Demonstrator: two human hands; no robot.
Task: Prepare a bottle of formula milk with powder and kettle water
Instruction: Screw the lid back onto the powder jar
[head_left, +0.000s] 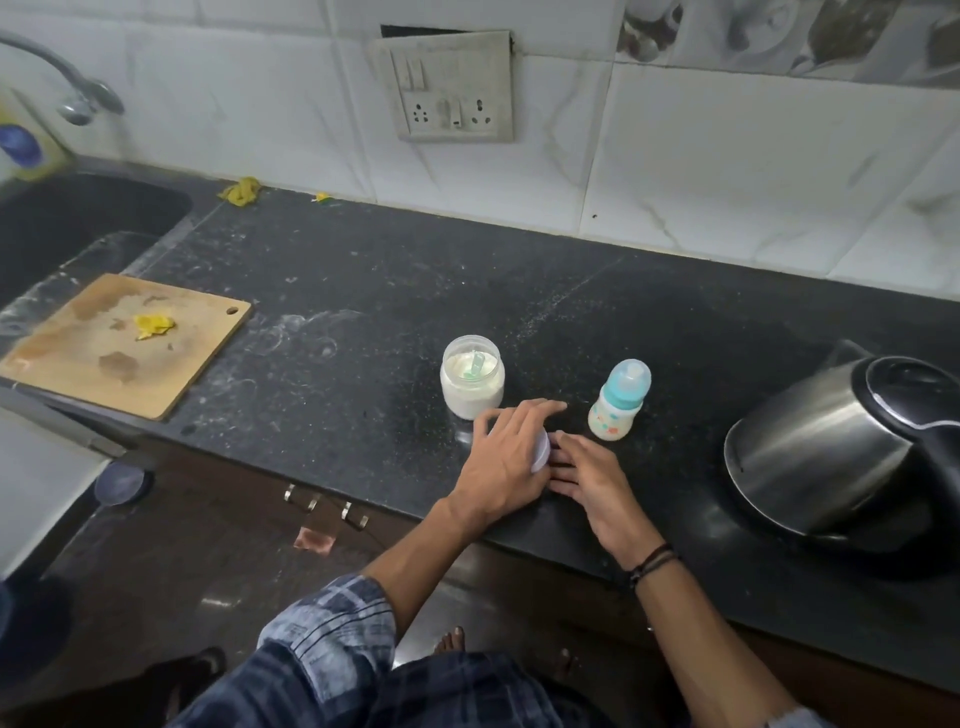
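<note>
1. Sink (78, 223): sitting at the far left of the counter (363, 291), well apart from the work. No hazard is arising here.
2. Board (78, 343): lying beside the sink and carrying a yellow scrap (153, 325). It is overhanging the front edge a little, and a knock could be tipping it off.
3. Jar (472, 387): standing open and holding white powder with a scoop (475, 364) inside. It is sitting just beyond the left hand, so a careless lift of that hand could be toppling it and spilling powder.
4. Left hand (501, 462): lying palm down over the lid (540, 452), fingers spread and nearly straight. The thumb is hiding, so a true grip cannot be told. The lid is sitting near the counter's front edge and could be sliding off.
5. Right hand (592, 480): resting flat and empty on the counter, fingers straight, tips touching the lid's edge.
6. Bottle (618, 402): standing upright just beyond the right hand, blue cap on. It looks light and narrow, so a brush from the fingers could be knocking it over.
7. Kettle (831, 452): standing at the far right, lid closed. Judged the main risk: pouring into so narrow a neck could be splashing hot water on the hands.
</note>
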